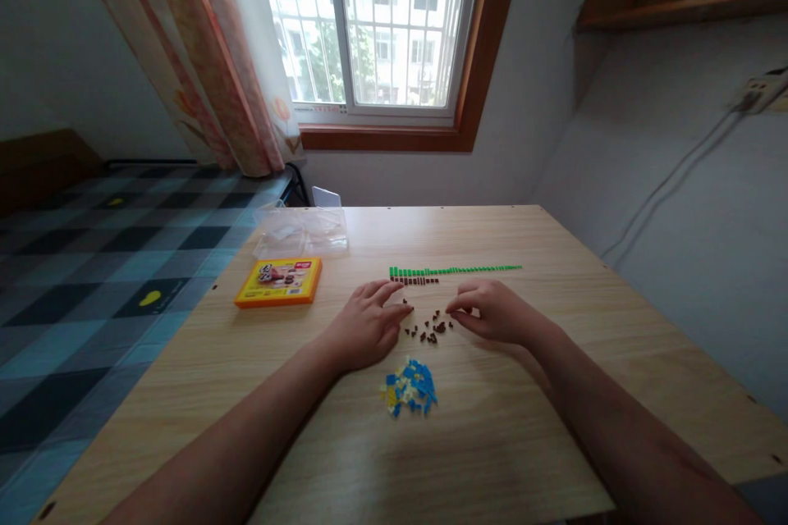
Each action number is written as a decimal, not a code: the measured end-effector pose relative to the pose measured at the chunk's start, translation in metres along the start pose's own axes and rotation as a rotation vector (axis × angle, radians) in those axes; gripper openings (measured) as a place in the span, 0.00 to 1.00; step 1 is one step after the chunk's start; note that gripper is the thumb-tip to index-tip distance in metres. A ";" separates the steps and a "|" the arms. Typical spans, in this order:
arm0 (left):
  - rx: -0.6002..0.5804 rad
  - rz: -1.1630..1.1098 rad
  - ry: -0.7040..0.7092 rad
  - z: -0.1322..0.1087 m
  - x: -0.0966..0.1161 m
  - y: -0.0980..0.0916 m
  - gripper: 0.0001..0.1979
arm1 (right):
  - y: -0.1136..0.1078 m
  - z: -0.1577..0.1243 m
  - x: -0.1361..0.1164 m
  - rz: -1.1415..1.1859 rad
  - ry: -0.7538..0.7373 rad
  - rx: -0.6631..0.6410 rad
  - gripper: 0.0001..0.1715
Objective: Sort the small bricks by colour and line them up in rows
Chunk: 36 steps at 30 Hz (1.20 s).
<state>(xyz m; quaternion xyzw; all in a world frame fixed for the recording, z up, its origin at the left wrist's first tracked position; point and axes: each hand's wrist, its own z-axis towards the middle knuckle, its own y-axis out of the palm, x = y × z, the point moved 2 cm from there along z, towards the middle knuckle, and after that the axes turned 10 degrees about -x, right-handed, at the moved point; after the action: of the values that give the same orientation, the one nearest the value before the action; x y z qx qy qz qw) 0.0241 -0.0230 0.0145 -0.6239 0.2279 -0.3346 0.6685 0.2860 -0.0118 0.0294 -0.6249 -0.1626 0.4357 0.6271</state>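
My left hand [369, 326] rests on the table with its fingers stretched out. Its index fingertip lies beside a few small brown building bricks [432, 336], scattered loosely between my two hands. On the other side of them, my right hand [489, 308] has curled fingers, thumb and index close together at the edge of the bricks. Whatever is between those fingertips is too small to make out. Beyond the hands runs a row of brown bricks [422, 281], partly behind my left fingers. A longer row of green bricks [455, 270] lies just behind it.
Nearer to me sits a pile of blue and yellow bricks [411, 387]. To the left are an orange-yellow box [279, 282] and a clear plastic container [301, 231] on the wooden table [492, 426]. A bed [123, 262] adjoins the left side; a window is ahead.
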 end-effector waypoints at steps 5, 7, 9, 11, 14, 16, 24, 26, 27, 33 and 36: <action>0.045 -0.005 -0.019 0.001 -0.003 0.001 0.18 | 0.005 0.002 -0.012 0.031 -0.032 -0.048 0.09; 0.071 -0.014 -0.022 0.002 -0.004 0.001 0.17 | 0.010 0.005 -0.020 0.046 -0.056 -0.080 0.10; 0.100 -0.018 -0.028 0.002 -0.004 0.001 0.16 | 0.013 0.006 -0.026 0.057 -0.072 -0.105 0.11; 0.126 -0.016 -0.039 0.002 -0.006 0.000 0.15 | 0.014 0.007 -0.028 0.062 -0.077 -0.115 0.11; 0.155 -0.009 -0.058 0.002 -0.008 0.000 0.14 | 0.012 0.007 -0.028 0.051 -0.075 -0.104 0.10; 0.163 -0.013 -0.056 0.002 -0.008 -0.001 0.14 | 0.010 0.007 -0.027 0.036 -0.079 -0.093 0.10; 0.057 -0.085 0.082 -0.001 0.003 -0.004 0.21 | 0.011 0.007 -0.030 0.010 -0.113 -0.086 0.10; 0.033 -0.091 0.103 -0.002 0.006 -0.007 0.21 | 0.011 0.007 -0.031 0.013 -0.111 -0.092 0.10; 0.024 -0.093 0.110 -0.002 0.007 -0.008 0.21 | 0.011 0.007 -0.031 0.014 -0.113 -0.096 0.10; -0.040 -0.116 0.120 -0.001 0.010 -0.012 0.21 | 0.014 0.007 -0.031 -0.006 -0.119 -0.128 0.13; -0.057 -0.125 0.117 -0.001 0.010 -0.012 0.21 | 0.015 0.008 -0.031 -0.028 -0.122 -0.136 0.13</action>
<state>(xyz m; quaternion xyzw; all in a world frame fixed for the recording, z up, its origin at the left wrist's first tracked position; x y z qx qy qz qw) 0.0279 -0.0307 0.0273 -0.6350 0.2364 -0.4047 0.6140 0.2572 -0.0328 0.0275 -0.6360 -0.2384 0.4520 0.5782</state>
